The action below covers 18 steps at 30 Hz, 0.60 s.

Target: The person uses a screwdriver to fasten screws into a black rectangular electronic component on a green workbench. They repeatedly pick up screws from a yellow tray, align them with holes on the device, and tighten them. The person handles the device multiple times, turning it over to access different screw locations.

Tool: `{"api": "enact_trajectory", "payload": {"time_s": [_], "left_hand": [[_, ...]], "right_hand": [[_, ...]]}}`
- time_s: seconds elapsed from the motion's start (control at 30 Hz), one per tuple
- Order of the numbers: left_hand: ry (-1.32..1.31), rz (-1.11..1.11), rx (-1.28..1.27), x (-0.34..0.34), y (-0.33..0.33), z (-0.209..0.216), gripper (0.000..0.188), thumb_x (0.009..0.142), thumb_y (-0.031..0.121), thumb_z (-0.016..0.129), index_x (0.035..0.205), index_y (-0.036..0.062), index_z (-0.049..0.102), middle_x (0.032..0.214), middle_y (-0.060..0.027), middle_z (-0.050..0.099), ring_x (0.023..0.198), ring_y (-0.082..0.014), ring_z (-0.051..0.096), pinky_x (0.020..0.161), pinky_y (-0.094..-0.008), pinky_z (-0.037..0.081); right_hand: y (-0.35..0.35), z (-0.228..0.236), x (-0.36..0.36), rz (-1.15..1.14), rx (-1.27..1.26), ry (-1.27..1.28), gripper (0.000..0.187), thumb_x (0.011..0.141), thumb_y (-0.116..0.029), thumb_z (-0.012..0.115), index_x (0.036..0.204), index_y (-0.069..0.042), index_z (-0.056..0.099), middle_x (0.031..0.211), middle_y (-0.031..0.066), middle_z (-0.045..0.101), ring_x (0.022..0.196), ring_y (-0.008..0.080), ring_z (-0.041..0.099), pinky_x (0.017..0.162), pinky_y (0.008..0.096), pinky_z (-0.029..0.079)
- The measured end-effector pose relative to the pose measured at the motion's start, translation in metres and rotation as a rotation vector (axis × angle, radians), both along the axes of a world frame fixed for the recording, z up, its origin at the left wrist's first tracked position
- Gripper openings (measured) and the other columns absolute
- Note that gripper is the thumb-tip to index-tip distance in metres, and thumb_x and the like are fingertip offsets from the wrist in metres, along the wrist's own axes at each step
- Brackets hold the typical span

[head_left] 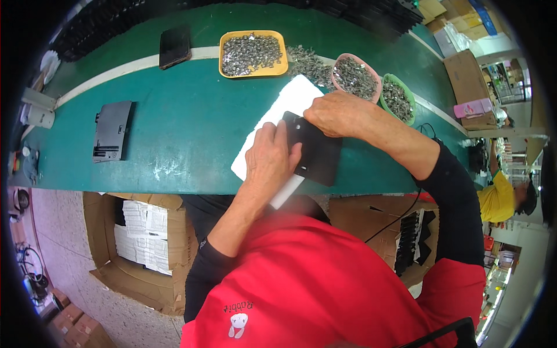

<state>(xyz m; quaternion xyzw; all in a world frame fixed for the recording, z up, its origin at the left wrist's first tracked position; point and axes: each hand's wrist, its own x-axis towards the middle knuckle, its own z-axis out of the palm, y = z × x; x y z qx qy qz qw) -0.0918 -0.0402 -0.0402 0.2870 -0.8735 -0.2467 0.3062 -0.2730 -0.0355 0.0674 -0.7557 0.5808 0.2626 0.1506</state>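
Observation:
A flat black plastic panel [318,152] with small holes along its edge lies tilted on a white foam pad [297,95] at the table's front edge. My left hand [268,153] is closed on the panel's left side, fingertips at the upper edge and thumb on its face. At its upper corner my right hand [335,113] is closed, fingers pressed together; what they pinch is hidden. Beyond the hands, small metal clips fill a yellow tray [285,55], a pink bowl [378,87] and a green bowl [411,100].
Loose metal clips [310,65] are heaped between the tray and bowls. Another black panel [113,130] lies at left, a dark phone-like slab [174,46] farther back. Cardboard boxes [180,249] stand below the table edge. A person in yellow [496,197] is at far right.

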Motion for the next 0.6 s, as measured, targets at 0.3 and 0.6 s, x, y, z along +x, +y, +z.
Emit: {"api": "enact_trajectory", "payload": {"time_s": [0.3,0.6], "left_hand": [[-0.060,0.043,-0.004,0.000,-0.004,0.002,0.051,0.081,0.025,0.074,0.123,-0.0008,0.059,0.102,-0.0148,0.056,0.093,-0.0314,0.061,0.073,-0.0419,0.053],[-0.118,-0.113,-0.067,0.000,-0.026,0.007,0.049,0.080,0.025,0.074,0.121,0.0026,0.060,0.098,-0.0138,0.057,0.092,-0.0306,0.060,0.070,-0.0418,0.054]], "right_hand": [[0.042,-0.033,-0.024,-0.058,-0.412,-0.215,0.014,0.080,-0.007,0.060,0.094,-0.004,0.063,0.082,0.0207,0.068,0.076,0.0387,0.068,0.064,0.0492,0.054],[0.093,-0.082,-0.004,-0.608,-0.732,-0.586,0.024,0.091,-0.023,0.060,0.103,-0.003,0.062,0.076,0.0244,0.066,0.074,0.0440,0.065,0.065,0.0529,0.051]]}}
